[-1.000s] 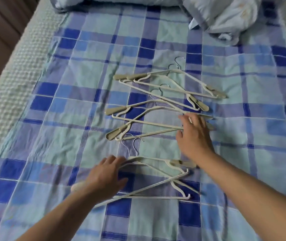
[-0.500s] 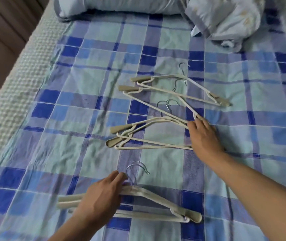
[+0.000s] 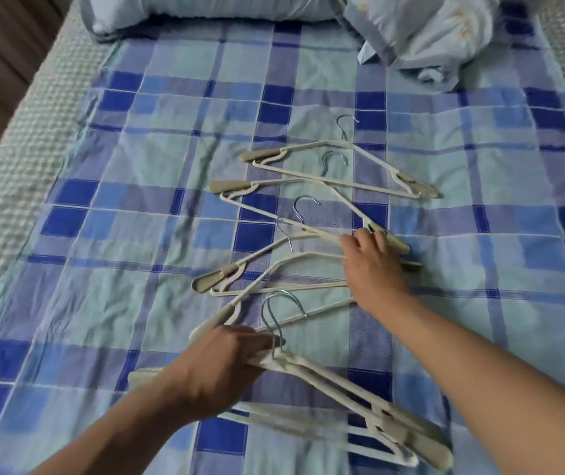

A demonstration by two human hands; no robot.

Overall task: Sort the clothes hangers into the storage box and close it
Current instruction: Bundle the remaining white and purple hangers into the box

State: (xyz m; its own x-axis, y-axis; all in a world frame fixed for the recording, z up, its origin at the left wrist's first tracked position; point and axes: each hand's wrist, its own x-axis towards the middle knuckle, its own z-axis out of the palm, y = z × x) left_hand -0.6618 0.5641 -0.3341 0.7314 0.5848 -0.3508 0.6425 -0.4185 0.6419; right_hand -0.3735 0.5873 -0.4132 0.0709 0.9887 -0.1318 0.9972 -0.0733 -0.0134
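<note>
Gathering light, stiff but snag-prone hangers [image 3: 339,173] lying spread on the bed [image 3: 137,234]: left hand [image 3: 219,371] gripping a stacked pair [image 3: 360,402] near the hook necks, right hand [image 3: 373,265] curling fingers around overlapping arm ends; storage box out of view.
</note>
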